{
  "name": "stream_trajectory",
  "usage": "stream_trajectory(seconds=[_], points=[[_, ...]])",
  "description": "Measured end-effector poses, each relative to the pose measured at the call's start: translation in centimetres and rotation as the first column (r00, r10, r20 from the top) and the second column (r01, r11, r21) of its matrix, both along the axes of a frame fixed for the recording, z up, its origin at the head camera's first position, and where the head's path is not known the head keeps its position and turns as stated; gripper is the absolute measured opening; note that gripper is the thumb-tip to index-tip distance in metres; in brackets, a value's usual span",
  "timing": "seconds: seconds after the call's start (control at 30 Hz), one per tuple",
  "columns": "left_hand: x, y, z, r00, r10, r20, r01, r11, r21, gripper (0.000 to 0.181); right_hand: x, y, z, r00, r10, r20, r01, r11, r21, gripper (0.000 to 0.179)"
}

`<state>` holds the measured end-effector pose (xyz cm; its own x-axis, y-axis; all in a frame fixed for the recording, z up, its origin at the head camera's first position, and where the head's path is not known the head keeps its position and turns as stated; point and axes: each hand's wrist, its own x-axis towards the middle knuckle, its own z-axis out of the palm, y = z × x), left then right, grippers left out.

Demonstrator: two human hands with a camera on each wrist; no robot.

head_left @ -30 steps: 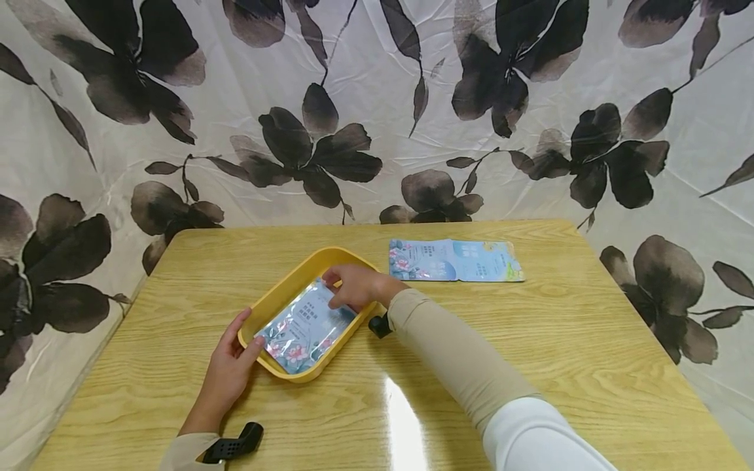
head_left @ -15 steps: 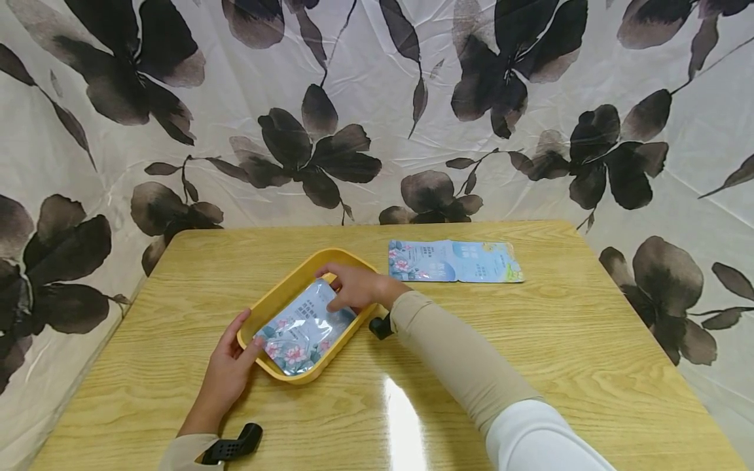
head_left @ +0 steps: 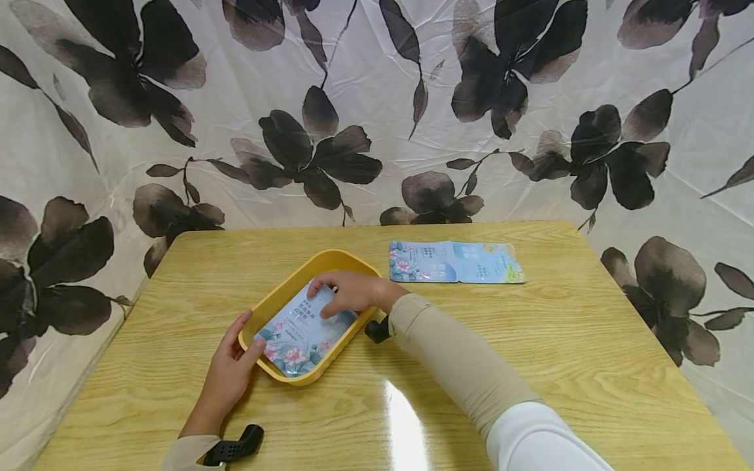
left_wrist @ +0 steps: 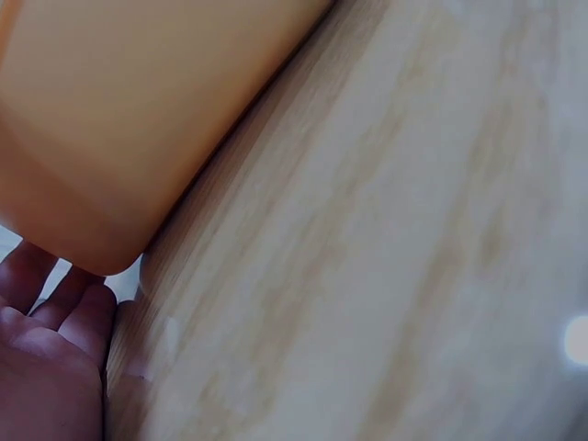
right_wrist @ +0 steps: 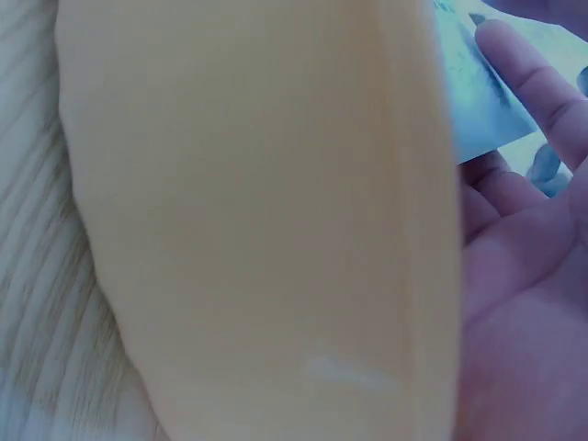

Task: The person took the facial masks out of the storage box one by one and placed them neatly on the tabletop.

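A yellow plastic tray (head_left: 265, 302) stands aslant on the table, left of centre. In it lies a glossy light blue packet (head_left: 294, 337) printed with pink flowers and lettering. My left hand (head_left: 230, 366) grips the tray's near left end, thumb over the rim, fingers outside; the left wrist view shows those fingers (left_wrist: 87, 322) against its outer wall. My right hand (head_left: 347, 292) reaches over the far right side, index finger and thumb on the packet's upper part. In the right wrist view, the index finger (right_wrist: 528, 73) is straight beside the packet's corner (right_wrist: 482, 119).
Two more blue packets, one with pink flowers (head_left: 419, 261) and one with a green and yellow corner (head_left: 485, 263), lie side by side at the back of the wooden table (head_left: 530, 353). A flower-printed cloth (head_left: 377, 98) hangs right behind it.
My right hand has slid a little left, from the packet's upper edge onto its face. The packet now lies flatter in the tray. My left hand keeps its place on the rim.
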<state>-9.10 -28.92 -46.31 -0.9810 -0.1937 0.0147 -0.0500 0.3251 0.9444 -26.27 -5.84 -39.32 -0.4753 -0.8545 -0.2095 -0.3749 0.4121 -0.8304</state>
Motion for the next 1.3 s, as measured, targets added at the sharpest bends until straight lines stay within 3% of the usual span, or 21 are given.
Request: stream_trajectory(seconds=[0.2,0.47,0.67,0.83,1.03,1.3], points=[[0.1,0.0,0.0,1.000,0.002,0.003,-0.002,1.000,0.006,0.065,0.7,-0.5,0.4,1.000,0.000,0.004,0.000,1.000,-0.025,0.032],[0.1,0.1,-0.2,1.000,0.000,0.004,0.000,1.000,-0.014,0.064,1.4,-0.8,-0.1,1.000,0.019,0.013,-0.019,0.999,0.043,0.028],[0.0,-0.1,-0.2,1.000,-0.006,0.005,0.006,0.999,-0.036,0.065,1.8,-0.8,-0.2,0.996,0.026,-0.088,-0.019,0.997,0.076,0.032],[-0.1,-0.1,-0.4,1.000,-0.011,-0.010,0.011,1.000,-0.015,0.065,1.7,-0.4,0.0,0.987,-0.008,-0.158,0.007,1.000,-0.006,0.035],[-0.1,-0.1,-0.4,1.000,-0.010,-0.027,0.010,1.000,-0.004,0.065,1.4,1.4,0.7,0.990,-0.082,-0.111,0.070,0.991,-0.112,0.039],[0.0,-0.1,-0.4,0.999,-0.018,-0.050,0.019,1.000,0.019,0.064,0.5,4.7,0.9,0.972,-0.216,-0.095,0.194,0.961,-0.195,0.042]])
